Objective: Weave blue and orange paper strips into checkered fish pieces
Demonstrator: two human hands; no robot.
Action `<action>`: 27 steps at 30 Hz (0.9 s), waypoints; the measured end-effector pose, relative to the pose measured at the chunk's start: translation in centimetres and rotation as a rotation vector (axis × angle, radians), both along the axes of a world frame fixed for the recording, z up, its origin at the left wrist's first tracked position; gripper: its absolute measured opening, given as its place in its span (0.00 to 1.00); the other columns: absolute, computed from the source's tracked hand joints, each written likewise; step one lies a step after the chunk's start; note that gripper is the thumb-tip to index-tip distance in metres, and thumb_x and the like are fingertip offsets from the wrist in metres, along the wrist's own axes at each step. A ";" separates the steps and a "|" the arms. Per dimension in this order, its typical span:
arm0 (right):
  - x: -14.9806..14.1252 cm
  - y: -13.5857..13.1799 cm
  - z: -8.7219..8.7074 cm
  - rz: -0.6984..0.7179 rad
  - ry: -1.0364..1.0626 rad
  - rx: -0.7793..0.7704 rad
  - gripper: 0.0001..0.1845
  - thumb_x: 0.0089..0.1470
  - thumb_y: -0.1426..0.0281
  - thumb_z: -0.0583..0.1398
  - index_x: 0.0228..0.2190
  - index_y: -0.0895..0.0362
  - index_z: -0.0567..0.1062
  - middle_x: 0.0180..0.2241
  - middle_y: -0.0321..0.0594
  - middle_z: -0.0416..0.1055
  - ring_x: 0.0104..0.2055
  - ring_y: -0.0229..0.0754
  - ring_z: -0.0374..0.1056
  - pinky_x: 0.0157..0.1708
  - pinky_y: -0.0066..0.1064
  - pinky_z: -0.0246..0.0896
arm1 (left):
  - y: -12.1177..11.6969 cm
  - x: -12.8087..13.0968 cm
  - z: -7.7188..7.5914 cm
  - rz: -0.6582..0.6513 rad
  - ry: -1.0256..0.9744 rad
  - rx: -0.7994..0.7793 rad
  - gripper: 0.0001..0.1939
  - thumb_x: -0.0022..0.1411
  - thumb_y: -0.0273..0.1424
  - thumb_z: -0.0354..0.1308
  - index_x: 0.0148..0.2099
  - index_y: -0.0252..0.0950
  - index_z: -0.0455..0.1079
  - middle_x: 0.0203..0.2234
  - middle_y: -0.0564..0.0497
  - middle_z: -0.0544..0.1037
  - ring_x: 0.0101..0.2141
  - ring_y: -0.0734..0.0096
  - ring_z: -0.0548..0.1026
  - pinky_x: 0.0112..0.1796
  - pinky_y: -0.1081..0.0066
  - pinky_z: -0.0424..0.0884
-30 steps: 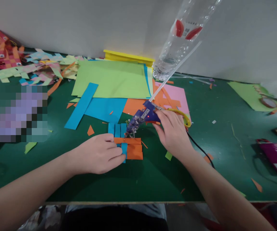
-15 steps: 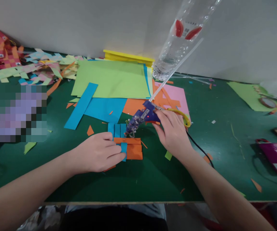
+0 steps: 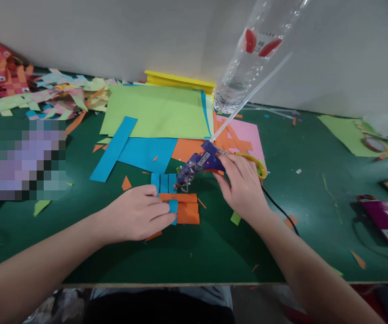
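My right hand [image 3: 243, 186] is wrapped round the handle of a blue hot glue gun [image 3: 209, 156]; a long clear glue stick [image 3: 244, 104] juts from its back end. The gun's nozzle points down and left, at the edge between folded blue paper strips [image 3: 164, 181] and folded orange paper strips [image 3: 189, 212]. These strips cross each other in a small woven piece flat on the table. With curled fingers, my left hand [image 3: 140, 213] holds the piece by its left part, its fingertips on a blue strip. The left side of the weave is hidden under that hand.
Green paper sheets [image 3: 156, 110] lie behind, with a blue strip [image 3: 114, 149] and blue sheet [image 3: 148, 150]. A plastic bottle [image 3: 248, 63] leans at the wall. Paper scraps [image 3: 65, 87] are heaped at left. A black cord [image 3: 281, 209] trails from the gun. A purple device [image 3: 385, 220] sits right.
The tip of the glue stick has shifted slightly to the right. Both hands and the paper strips stay almost where they were.
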State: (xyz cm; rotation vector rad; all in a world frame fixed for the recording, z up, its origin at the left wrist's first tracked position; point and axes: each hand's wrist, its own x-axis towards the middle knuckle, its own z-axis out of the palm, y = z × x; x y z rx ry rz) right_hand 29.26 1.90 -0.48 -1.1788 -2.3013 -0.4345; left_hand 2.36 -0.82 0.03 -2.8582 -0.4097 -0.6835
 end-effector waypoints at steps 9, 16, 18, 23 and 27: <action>0.1 0.1 -0.2 -0.009 -0.005 0.057 0.20 0.58 0.71 0.58 0.52 0.62 0.64 0.44 0.53 0.72 0.46 0.51 0.69 0.42 0.41 0.64 | 0.0 0.0 0.2 0.001 0.004 -0.007 0.14 0.68 0.18 0.45 0.34 0.34 0.70 0.18 0.55 0.70 0.20 0.73 0.64 0.26 0.68 0.62; 0.2 0.2 -0.2 -0.021 0.041 0.050 0.21 0.58 0.69 0.60 0.52 0.60 0.64 0.45 0.52 0.73 0.47 0.51 0.70 0.45 0.42 0.65 | 0.1 -0.3 -0.4 0.039 -0.032 -0.027 0.11 0.68 0.20 0.48 0.36 0.34 0.69 0.20 0.55 0.70 0.21 0.75 0.65 0.27 0.69 0.62; 0.1 0.3 -0.3 -0.029 0.071 0.046 0.22 0.57 0.68 0.60 0.52 0.58 0.64 0.45 0.51 0.73 0.47 0.51 0.70 0.46 0.43 0.65 | 0.3 -0.4 -0.6 0.049 -0.043 -0.020 0.10 0.68 0.21 0.48 0.38 0.35 0.69 0.20 0.56 0.70 0.22 0.74 0.65 0.27 0.68 0.61; 0.3 0.5 -0.2 -0.071 0.171 0.018 0.23 0.56 0.64 0.62 0.52 0.56 0.65 0.46 0.49 0.73 0.50 0.52 0.69 0.47 0.45 0.66 | 0.5 -0.5 -0.8 0.088 -0.085 -0.018 0.09 0.68 0.21 0.48 0.41 0.34 0.69 0.21 0.55 0.72 0.22 0.73 0.65 0.26 0.67 0.58; 0.8 0.7 0.5 -0.152 0.266 -0.021 0.23 0.53 0.62 0.63 0.49 0.54 0.67 0.45 0.48 0.72 0.49 0.52 0.69 0.46 0.47 0.67 | 0.7 -0.7 -1.0 0.146 -0.082 -0.070 0.08 0.68 0.24 0.49 0.40 0.35 0.70 0.22 0.55 0.74 0.22 0.73 0.67 0.28 0.67 0.59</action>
